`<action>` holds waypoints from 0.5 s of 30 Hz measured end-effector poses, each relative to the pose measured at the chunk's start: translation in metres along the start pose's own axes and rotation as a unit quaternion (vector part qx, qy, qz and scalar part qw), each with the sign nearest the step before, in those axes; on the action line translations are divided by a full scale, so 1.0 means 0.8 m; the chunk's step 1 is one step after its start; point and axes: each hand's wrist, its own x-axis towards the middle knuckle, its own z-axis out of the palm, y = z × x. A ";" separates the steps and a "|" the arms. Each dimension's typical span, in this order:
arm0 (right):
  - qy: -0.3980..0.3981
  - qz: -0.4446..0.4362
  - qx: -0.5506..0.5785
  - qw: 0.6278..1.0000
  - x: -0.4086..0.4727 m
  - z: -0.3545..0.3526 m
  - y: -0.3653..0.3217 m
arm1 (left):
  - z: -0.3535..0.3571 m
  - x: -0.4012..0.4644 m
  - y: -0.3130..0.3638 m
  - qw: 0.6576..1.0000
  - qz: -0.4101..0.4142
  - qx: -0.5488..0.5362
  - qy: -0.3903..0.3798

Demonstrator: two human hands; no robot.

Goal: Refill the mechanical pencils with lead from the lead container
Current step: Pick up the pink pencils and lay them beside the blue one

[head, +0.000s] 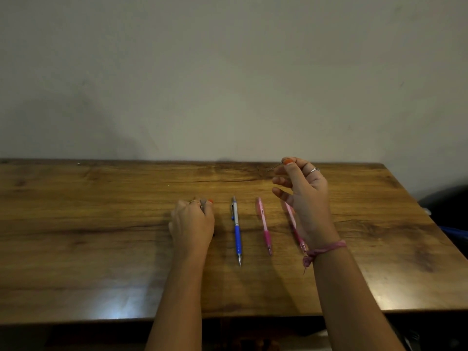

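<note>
a thin stick of lead [274, 167] is being pinched between the thumb and forefinger of the right hand [302, 196], which is hovering above the desk [101, 224] toward its far right part. the lead is poking out to the left of the fingertips, slanting slightly downward, with the far edge of the desk behind it. the other fingers of this hand are hanging loosely curled and apart, and a ring [314, 170] is showing on one of them. a pink thread band [324, 249] is sitting tied around the right wrist.

three pencils are lying side by side on the desk around its middle, each with its tip pointing toward the near edge. the blue and silver pencil [236, 230] is lying on the left, the first pink pencil [264, 225] is lying in the middle, and the second pink pencil [293, 225] is lying on the right, partly hidden behind the right hand and wrist.

the left hand [193, 224] is resting on the desk just left of the blue and silver pencil, its fingers curling around something small and greyish [203, 201] at the fingertips; what it is gripping is too blurred and hidden to tell, so the lead container cannot be made out for sure.

behind the desk's far edge a plain wall [228, 72] is standing.
</note>
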 end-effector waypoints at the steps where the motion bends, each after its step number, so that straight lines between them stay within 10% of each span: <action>1: 0.000 -0.001 -0.002 1.000 0.000 0.000 0.000 | 0.002 0.000 -0.001 1.000 0.004 0.013 0.000; 15: 0.027 -0.013 0.008 1.000 0.004 -0.017 -0.016 | -0.001 -0.009 0.021 0.997 0.037 -0.043 0.053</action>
